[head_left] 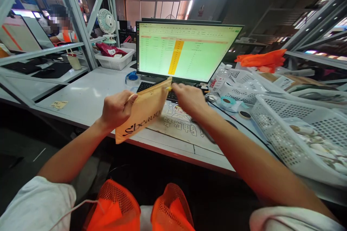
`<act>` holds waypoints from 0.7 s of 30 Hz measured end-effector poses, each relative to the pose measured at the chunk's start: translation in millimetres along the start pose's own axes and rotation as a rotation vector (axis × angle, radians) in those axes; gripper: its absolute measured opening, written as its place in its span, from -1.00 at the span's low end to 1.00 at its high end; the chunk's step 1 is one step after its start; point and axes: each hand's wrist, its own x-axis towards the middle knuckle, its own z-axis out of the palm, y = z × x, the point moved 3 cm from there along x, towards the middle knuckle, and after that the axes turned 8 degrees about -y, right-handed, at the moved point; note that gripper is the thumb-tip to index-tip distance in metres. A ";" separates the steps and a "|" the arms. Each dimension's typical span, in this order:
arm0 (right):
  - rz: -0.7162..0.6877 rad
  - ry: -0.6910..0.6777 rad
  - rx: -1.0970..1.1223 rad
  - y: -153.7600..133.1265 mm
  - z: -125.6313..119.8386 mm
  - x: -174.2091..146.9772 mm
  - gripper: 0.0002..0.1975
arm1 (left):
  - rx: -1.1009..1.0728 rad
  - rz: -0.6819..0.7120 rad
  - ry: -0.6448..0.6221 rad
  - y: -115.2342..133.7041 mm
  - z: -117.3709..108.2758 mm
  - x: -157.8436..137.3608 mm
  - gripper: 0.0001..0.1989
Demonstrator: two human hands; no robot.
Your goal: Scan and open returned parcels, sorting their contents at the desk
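Note:
My left hand (118, 106) grips the left edge of a kraft padded envelope (148, 106), its thumb pressed on the front. The envelope is tilted above the desk's front edge and bears dark lettering that starts "Sbeau". At its upper right edge, my right hand (189, 95) is closed around a small yellow object (169, 88), most of which is hidden by the fingers; I cannot make out its kind. Beneath the hands lies a desk mat (184, 126) with a cartoon drawing. A keyboard (143, 86) is partly covered by the envelope.
A lit monitor (159, 50) stands behind my hands. To the right are a white basket (284, 115) with small items, a plastic bottle (217, 79) and tape rolls (227, 101). Blue tape (132, 76) and a white basket (116, 62) sit left. A person (63, 25) is beyond the metal frame.

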 end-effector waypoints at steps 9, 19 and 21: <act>0.189 -0.318 0.134 17.6 121.2 -30.3 -0.61 | -0.008 -0.269 -0.401 -64.9 -16.8 -6.0 -0.67; -0.088 0.124 0.588 -31.7 75.5 -89.6 -0.52 | 0.025 -0.153 -0.916 -46.7 -6.4 67.4 -0.72; -0.399 0.300 0.881 -47.9 13.7 -122.1 -0.49 | -0.024 -0.116 -0.918 -39.8 0.6 72.0 -0.74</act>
